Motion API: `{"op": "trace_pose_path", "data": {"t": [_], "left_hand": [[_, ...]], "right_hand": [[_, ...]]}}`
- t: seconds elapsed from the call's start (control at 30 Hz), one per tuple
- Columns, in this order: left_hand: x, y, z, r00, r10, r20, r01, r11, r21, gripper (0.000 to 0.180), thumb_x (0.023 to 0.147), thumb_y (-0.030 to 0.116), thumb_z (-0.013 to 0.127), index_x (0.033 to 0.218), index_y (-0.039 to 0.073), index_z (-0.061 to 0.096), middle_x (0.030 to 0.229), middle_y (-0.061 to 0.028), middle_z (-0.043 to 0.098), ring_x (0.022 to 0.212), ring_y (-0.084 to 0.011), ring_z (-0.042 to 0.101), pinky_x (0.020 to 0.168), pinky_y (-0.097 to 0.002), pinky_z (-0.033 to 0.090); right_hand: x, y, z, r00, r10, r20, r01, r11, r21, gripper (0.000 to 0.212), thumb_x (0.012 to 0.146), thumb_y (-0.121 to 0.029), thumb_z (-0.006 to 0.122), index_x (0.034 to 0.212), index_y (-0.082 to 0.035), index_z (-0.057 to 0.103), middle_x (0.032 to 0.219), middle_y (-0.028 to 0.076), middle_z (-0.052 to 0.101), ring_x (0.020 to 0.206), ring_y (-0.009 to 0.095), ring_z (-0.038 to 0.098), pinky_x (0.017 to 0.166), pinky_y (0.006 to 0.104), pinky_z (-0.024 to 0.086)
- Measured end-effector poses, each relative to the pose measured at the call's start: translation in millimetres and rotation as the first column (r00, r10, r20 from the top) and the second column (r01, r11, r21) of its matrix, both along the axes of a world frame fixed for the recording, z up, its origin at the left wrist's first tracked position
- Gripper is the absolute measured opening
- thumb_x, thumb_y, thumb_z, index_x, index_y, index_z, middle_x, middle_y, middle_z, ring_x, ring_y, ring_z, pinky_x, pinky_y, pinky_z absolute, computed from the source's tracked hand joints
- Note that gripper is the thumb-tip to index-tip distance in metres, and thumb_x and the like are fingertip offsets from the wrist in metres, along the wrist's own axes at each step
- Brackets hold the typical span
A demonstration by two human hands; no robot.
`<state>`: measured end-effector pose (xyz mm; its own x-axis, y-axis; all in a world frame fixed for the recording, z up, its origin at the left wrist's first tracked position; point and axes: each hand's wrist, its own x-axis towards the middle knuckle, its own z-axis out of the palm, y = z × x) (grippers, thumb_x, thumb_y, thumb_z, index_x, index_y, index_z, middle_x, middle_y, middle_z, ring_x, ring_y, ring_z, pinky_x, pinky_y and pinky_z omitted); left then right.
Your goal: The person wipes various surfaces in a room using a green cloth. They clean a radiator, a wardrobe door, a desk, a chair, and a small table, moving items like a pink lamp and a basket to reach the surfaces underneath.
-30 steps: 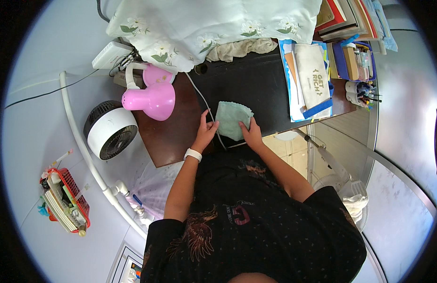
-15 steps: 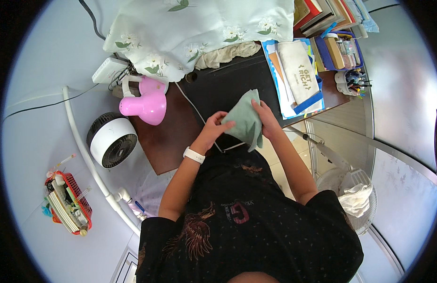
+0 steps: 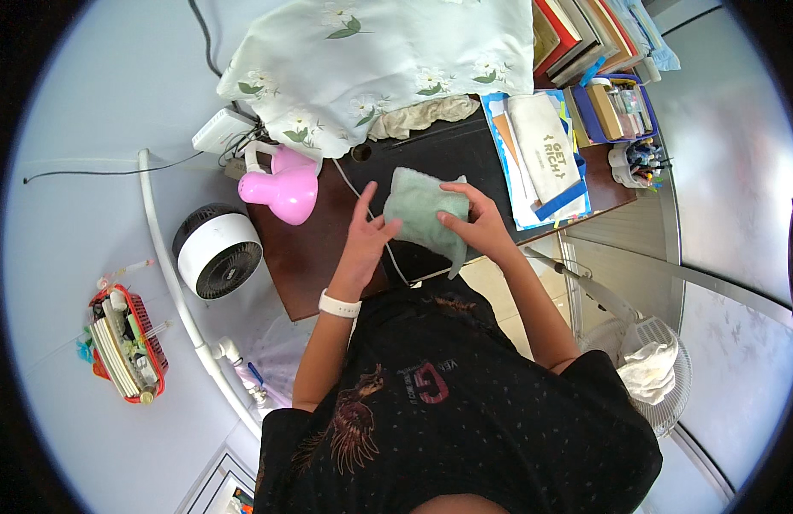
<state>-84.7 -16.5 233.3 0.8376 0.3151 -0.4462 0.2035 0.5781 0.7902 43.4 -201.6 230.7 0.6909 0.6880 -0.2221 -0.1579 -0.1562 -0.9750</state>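
A pale green cloth (image 3: 420, 214) is held over the black surface near the desk's front edge, its lower right corner hanging down. My right hand (image 3: 484, 226) grips its right side, with the thumb in front and fingers along the upper edge. Beside the cloth's left edge, my left hand (image 3: 367, 238) has its fingers apart, the thumb tip close to the fabric. Whether that thumb touches the cloth I cannot tell. A white band (image 3: 339, 305) circles my left wrist.
On the desk's left stand a pink lamp (image 3: 285, 193) and, beyond its edge, a white-and-black fan (image 3: 218, 250). Papers under a cream pouch (image 3: 542, 141) lie to the right, by a blue basket (image 3: 587, 128) and a pen holder (image 3: 623, 167). A flowered cover (image 3: 379, 60) hangs behind.
My left hand has come off the cloth and opened at its left. The cloth has spread flatter and shifted slightly left, with my right hand still on it.
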Motion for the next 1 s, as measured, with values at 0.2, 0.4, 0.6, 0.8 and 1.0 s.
{"op": "trace_pose_path", "data": {"t": [0.2,0.4,0.6,0.8,1.0], "left_hand": [[-15.8,20.5,8.7,0.995,-0.094,0.038,0.079,0.957,0.279,0.047,0.085,-0.001,0.069,0.130,0.002,0.055,0.113,-0.0103,0.065,0.103,-0.0152,0.061,0.092,-0.0306,0.049],[-23.9,22.6,32.8,0.972,-0.164,0.169,0.074,0.894,0.442,0.053,0.083,-0.001,0.072,0.132,0.002,0.052,0.117,-0.0059,0.059,0.107,-0.0135,0.056,0.094,-0.0296,0.045],[-32.7,37.6,42.1,0.975,-0.212,0.065,0.171,0.905,0.389,0.046,0.084,-0.003,0.069,0.128,0.001,0.055,0.112,-0.0056,0.062,0.103,-0.0129,0.058,0.090,-0.0274,0.047],[-39.5,41.6,47.4,0.984,-0.130,0.125,0.095,0.963,0.252,0.051,0.084,-0.001,0.068,0.132,0.001,0.051,0.125,-0.0080,0.057,0.111,-0.0157,0.056,0.096,-0.0308,0.045],[-65.3,49.2,70.9,0.938,0.059,0.341,-0.120,0.980,0.160,0.068,0.079,-0.012,0.064,0.140,0.005,0.038,0.131,-0.0115,0.053,0.118,-0.0213,0.054,0.101,-0.0351,0.043]], "right_hand": [[4.8,-2.8,12.5,0.991,0.057,-0.118,-0.048,0.996,0.074,0.033,0.087,-0.002,0.069,0.118,-0.004,0.058,0.093,0.002,0.068,0.085,0.009,0.062,0.076,0.0254,0.049],[-1.8,19.6,36.9,0.987,0.110,-0.116,-0.085,0.976,0.202,0.031,0.083,0.002,0.071,0.113,-0.003,0.064,0.101,0.003,0.065,0.088,0.007,0.059,0.076,0.0233,0.048],[-10.9,17.8,33.3,0.989,0.147,0.025,-0.149,0.986,0.073,0.034,0.085,-0.002,0.071,0.118,-0.004,0.064,0.105,0.005,0.066,0.089,0.010,0.060,0.077,0.0242,0.050],[-23.5,21.6,58.5,0.972,0.194,-0.134,-0.165,0.966,0.198,0.048,0.087,-0.005,0.069,0.133,-0.003,0.053,0.122,0.008,0.060,0.107,0.014,0.057,0.094,0.0303,0.045],[-47.6,40.3,99.1,0.883,0.245,-0.400,-0.030,0.880,0.474,0.047,0.098,-0.009,0.052,0.138,-0.013,0.027,0.101,0.008,0.058,0.090,0.009,0.057,0.074,0.0241,0.048]]}}
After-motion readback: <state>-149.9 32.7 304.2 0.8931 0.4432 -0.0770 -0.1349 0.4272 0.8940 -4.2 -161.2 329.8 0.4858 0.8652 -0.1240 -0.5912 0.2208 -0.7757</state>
